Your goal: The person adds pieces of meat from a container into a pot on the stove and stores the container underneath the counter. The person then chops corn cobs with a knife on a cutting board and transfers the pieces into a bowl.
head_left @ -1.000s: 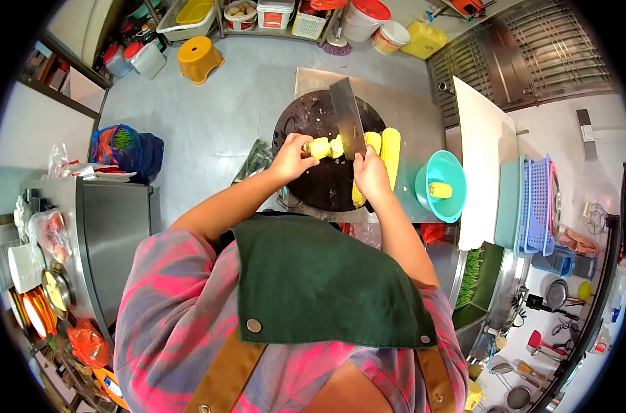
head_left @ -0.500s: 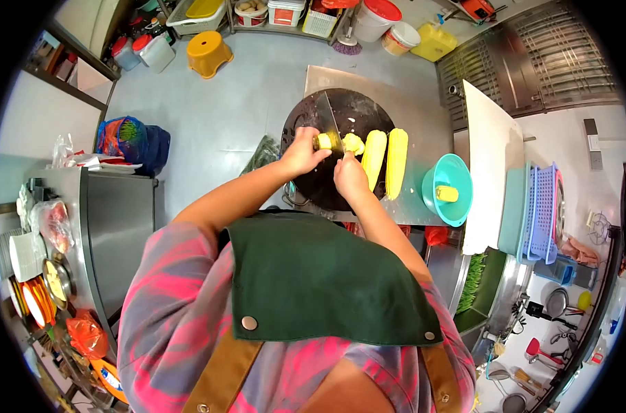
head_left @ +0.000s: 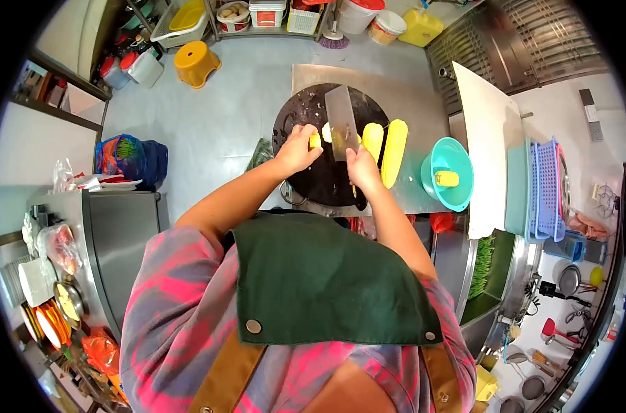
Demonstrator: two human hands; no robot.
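Observation:
On the round dark chopping board (head_left: 318,184), my left hand (head_left: 298,149) is closed round a short yellow corn piece (head_left: 315,141). My right hand (head_left: 364,170) grips the handle of a broad cleaver (head_left: 341,122), its blade tilted over the board's middle. A pale corn end (head_left: 326,131) shows at the blade's left edge; a bit of yellow peeks out at its right, mostly hidden. Two whole corn cobs, one on the board's right side (head_left: 372,140) and one beside it (head_left: 394,153), lie to the right of my right hand.
A teal bowl (head_left: 465,164) with a corn piece (head_left: 446,178) inside stands on the metal table (head_left: 423,113) to the right. A white board (head_left: 480,148) stands beyond it. Across the floor are a yellow stool (head_left: 196,63) and a shelf with tubs. A metal cabinet (head_left: 123,241) is at the left.
The cleaver was upright against the corn in my left hand; it has moved right and now leans with its flat face showing. My left hand still holds corn, slightly apart from the blade.

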